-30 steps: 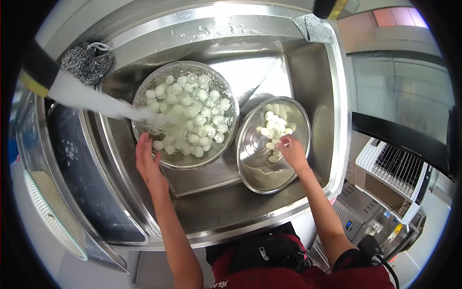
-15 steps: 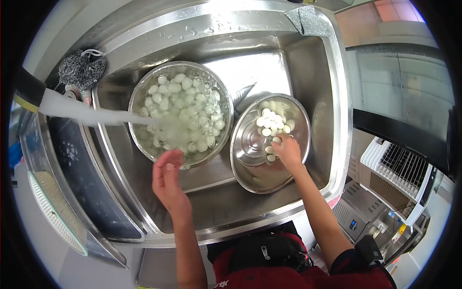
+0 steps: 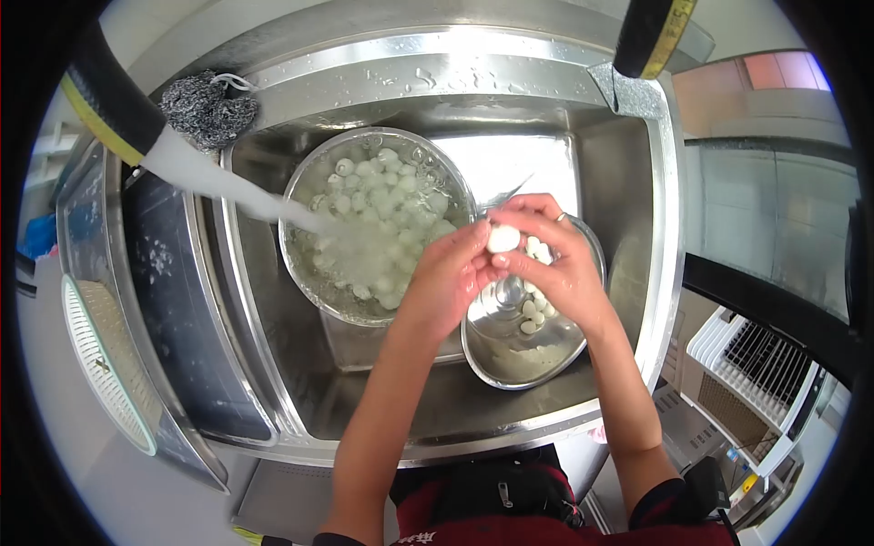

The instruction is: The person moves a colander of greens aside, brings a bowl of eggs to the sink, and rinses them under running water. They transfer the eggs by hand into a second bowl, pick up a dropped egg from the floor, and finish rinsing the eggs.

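Both my hands meet over the gap between two steel bowls. My right hand (image 3: 566, 268) pinches a small white peeled egg (image 3: 503, 238), which looks like a quail egg, between thumb and fingers. On the other side, my left hand (image 3: 446, 278) has its fingertips closed against the same egg. Below my right hand, the tilted steel bowl (image 3: 523, 371) holds several more white eggs (image 3: 535, 314), partly hidden by the hand. In the round steel bowl (image 3: 300, 287) at left, many white eggs (image 3: 387, 196) lie under bubbling water.
A stream of water (image 3: 218, 182) pours from a black and yellow hose (image 3: 114, 100) into the left bowl. Both bowls stand in a steel sink (image 3: 628, 182). A steel scourer (image 3: 209, 109) and a grey cloth (image 3: 624, 91) lie on its rim. A pale green basket (image 3: 105, 364) is at far left.
My right hand has risen from the right bowl with an egg. My left hand has moved right, from beside the left bowl, to meet it. The camera view has shifted.
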`<state>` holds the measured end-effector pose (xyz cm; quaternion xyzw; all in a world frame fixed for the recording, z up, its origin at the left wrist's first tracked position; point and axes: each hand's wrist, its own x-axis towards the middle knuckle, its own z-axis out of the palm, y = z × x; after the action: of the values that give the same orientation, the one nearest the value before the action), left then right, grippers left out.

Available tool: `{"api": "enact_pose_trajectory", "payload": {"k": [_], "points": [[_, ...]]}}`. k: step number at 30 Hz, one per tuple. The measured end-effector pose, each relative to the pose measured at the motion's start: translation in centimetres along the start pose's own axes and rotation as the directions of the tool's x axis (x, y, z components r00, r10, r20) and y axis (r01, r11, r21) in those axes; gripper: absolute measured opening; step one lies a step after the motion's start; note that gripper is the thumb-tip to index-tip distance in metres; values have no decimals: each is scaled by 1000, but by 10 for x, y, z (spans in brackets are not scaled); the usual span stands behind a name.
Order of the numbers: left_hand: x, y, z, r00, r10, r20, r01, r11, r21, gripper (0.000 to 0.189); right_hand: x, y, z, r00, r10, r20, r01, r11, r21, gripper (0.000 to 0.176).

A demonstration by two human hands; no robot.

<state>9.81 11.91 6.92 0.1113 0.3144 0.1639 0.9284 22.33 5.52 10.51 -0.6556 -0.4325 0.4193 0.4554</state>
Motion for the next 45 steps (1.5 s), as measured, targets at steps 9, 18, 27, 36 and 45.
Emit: {"api": "enact_pose_trajectory", "payload": {"k": [9, 18, 27, 36, 45], "points": [[24, 19, 5, 992, 123, -7, -122, 971, -206, 23, 37, 7, 6, 929, -333, -161, 296, 930, -216, 19], [29, 24, 1, 983, 180, 46, -172, 974, -150, 32, 44, 11, 6, 955, -218, -199, 221, 975, -10, 12], [36, 27, 3, 983, 182, -3, -182, 978, -103, 32, 50, 7, 1, 945, -301, -130, 273, 942, -198, 7], [44, 20, 5, 975, 220, -39, -223, 940, -258, 30, 51, 18, 9, 934, -250, -254, 233, 968, -97, 6], [41, 28, -17, 979, 198, 41, -142, 815, -562, 27, 75, 63, -21, 911, 205, -359, -380, 755, -534, 8]]}}
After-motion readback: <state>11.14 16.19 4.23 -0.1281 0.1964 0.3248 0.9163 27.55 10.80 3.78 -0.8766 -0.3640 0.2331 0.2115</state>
